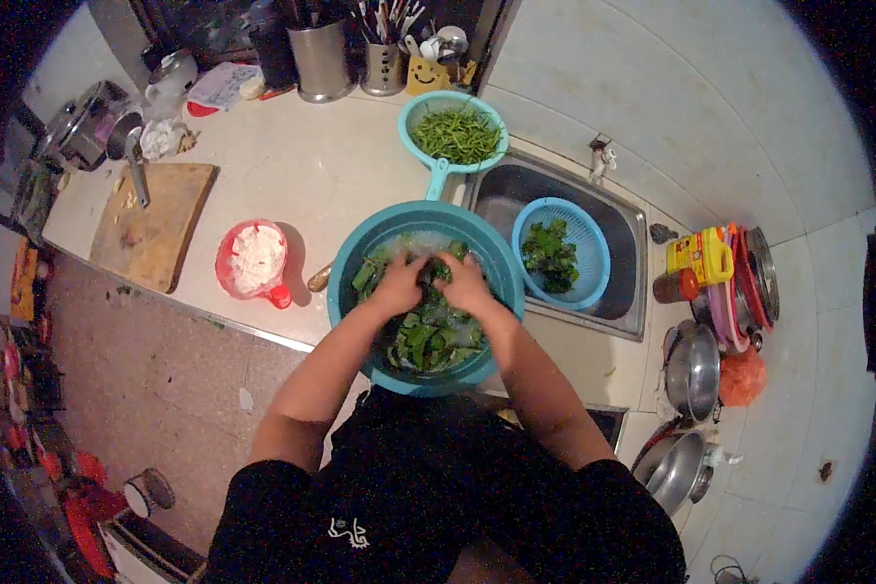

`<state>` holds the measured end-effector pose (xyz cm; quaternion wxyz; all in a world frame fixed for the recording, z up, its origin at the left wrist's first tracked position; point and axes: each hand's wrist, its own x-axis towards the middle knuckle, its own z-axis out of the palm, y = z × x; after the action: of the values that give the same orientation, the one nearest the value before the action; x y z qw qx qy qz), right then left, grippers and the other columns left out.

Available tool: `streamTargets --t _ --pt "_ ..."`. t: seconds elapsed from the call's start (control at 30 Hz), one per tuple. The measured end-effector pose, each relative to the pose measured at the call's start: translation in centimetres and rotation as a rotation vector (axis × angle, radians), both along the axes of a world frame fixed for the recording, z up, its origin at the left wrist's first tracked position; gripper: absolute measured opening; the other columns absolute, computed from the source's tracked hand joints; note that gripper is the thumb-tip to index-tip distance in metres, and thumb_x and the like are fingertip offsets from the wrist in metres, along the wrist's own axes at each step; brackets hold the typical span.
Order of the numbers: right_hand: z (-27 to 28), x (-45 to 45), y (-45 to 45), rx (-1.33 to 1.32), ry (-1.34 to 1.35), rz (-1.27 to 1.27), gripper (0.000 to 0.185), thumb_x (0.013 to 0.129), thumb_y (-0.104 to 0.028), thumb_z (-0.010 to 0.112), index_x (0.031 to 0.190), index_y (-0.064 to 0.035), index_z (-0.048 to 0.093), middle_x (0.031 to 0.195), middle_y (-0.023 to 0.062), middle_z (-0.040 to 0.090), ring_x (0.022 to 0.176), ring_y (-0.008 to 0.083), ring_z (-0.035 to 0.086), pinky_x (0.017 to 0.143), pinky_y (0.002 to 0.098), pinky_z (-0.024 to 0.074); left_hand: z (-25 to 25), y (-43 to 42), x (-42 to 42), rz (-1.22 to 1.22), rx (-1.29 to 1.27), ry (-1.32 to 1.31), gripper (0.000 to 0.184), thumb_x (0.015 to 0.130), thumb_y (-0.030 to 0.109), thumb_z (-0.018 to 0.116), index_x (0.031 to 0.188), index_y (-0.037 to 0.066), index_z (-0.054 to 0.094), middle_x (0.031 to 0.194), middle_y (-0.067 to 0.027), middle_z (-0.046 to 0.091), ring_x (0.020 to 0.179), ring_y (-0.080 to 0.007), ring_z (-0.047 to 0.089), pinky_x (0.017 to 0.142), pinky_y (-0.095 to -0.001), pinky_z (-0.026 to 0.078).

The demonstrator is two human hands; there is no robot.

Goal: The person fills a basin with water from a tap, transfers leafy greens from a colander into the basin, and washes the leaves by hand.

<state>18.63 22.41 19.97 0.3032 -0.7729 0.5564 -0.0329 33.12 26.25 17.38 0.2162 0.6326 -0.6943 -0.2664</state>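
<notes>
A teal basin (355, 346) on the counter holds water and loose dark leafy greens (423, 343). Both of my hands are down among the leaves, near the basin's middle and close together. My left hand (400, 284) curls its fingers into the greens, fingertips partly hidden by leaves and water. Beside it, my right hand (465, 284) is bent the same way, its fingers closed around leaves. More greens (550, 255) lie in a blue strainer basket (594, 277) in the sink, right of the basin.
Behind the basin sits a light-blue colander (406, 133) of green beans (457, 136). A red cup of white powder (256, 261) and a cutting board (170, 229) with a knife (138, 175) are left. The sink (633, 229) and metal bowls (693, 370) are right.
</notes>
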Motion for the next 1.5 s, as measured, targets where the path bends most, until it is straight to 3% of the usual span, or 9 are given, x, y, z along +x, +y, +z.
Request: streamTargets --t 0.3,0.4,0.47,0.73,0.87,1.0,1.17,1.37,1.5 --pt "-1.7 0.1 -0.9 0.053 0.172 0.172 0.054 0.069 -0.007 0.055 0.12 -0.0171 0.04 0.122 0.0182 0.037 0.106 0.0353 0.041 0.085 0.0411 0.0373 -2.1 -1.3 0.2 -0.023 0.29 -0.066 0.038 0.07 0.013 0.051 0.108 0.01 0.051 0.1 -0.017 0.051 0.096 -0.0292 0.049 0.081 -0.0358 0.041" --pt "-1.2 -0.1 -1.0 0.047 -0.246 -0.029 0.046 0.072 -0.006 0.054 0.116 -0.0132 0.043 0.116 0.0132 0.044 0.096 0.0288 0.05 0.077 0.0388 0.0413 -0.4 -1.3 0.7 0.186 0.452 0.424 0.033 0.076 0.016 0.047 0.109 0.01 0.049 0.102 -0.0137 0.051 0.095 -0.0251 0.05 0.076 -0.0348 0.042" --pt "-1.0 0.7 -0.4 0.242 -0.663 -0.106 0.042 0.076 -0.007 0.052 0.117 -0.0103 0.042 0.116 0.009 0.045 0.096 0.0253 0.049 0.077 0.0362 0.041 -1.6 -1.8 0.6 0.347 0.713 1.511 0.034 0.085 0.026 0.04 0.115 0.011 0.042 0.11 -0.009 0.049 0.092 -0.0203 0.052 0.074 -0.0348 0.046" --pt "2.1 2.4 2.0 -0.183 -0.362 -0.114 0.047 0.073 -0.003 0.048 0.117 -0.0083 0.035 0.095 0.0256 0.052 0.088 0.041 0.05 0.075 0.0469 0.0403 -1.5 -0.8 -1.0 0.383 0.704 1.686 0.034 0.088 0.032 0.034 0.111 0.009 0.042 0.099 -0.0081 0.054 0.083 -0.0197 0.056 0.07 -0.0319 0.049" --pt "1.4 1.7 0.7 -0.291 -0.248 -0.129 0.03 0.073 -0.002 0.052 0.101 -0.0012 0.042 0.082 0.0245 0.054 0.077 0.0413 0.051 0.065 0.0456 0.0403 5.0 0.3 -2.1 0.521 0.675 1.46 0.028 0.088 0.021 0.031 0.109 0.008 0.045 0.093 -0.0086 0.057 0.082 -0.0201 0.057 0.067 -0.0325 0.048" --pt "0.8 0.7 -0.9 -0.215 -0.197 -0.218 0.028 0.079 -0.016 0.05 0.101 0.0007 0.045 0.08 0.0236 0.055 0.075 0.0394 0.052 0.065 0.0446 0.0411 -1.9 -1.3 -1.0 0.365 0.418 1.104 0.032 0.084 0.017 0.039 0.114 0.004 0.041 0.093 -0.0134 0.058 0.083 -0.0264 0.057 0.073 -0.0374 0.046" --pt "-2.9 -0.1 -0.3 -0.115 0.028 -0.031 0.047 0.076 -0.02 0.052 0.12 -0.0121 0.035 0.116 0.0258 0.036 0.106 0.0419 0.037 0.087 0.0505 0.0323 -2.0 -0.5 -1.6 0.046 -0.12 -0.091 0.057 0.069 0.011 0.056 0.121 0.007 0.034 0.118 -0.0222 0.039 0.107 -0.0393 0.039 0.089 -0.0456 0.033" --pt "-2.8 0.6 0.1 0.052 0.289 0.126 0.065 0.07 -0.005 0.054 0.126 -0.0198 0.026 0.129 0.0202 0.02 0.115 0.0419 0.023 0.09 0.0468 0.0306 -1.4 -0.7 -2.0 -0.055 0.172 -0.241 0.047 0.069 0.004 0.05 0.115 0.007 0.042 0.12 -0.0173 0.039 0.103 -0.0371 0.043 0.088 -0.043 0.035" --pt "-2.7 0.3 -1.1 -0.011 0.132 0.087 0.059 0.068 0.001 0.054 0.121 -0.0156 0.035 0.117 0.0195 0.04 0.108 0.0353 0.039 0.087 0.0407 0.0353 -2.3 -1.6 -0.7 0.013 0.177 -0.027 0.042 0.071 0.004 0.046 0.113 0.007 0.044 0.108 -0.0159 0.05 0.094 -0.0294 0.05 0.081 -0.04 0.039"
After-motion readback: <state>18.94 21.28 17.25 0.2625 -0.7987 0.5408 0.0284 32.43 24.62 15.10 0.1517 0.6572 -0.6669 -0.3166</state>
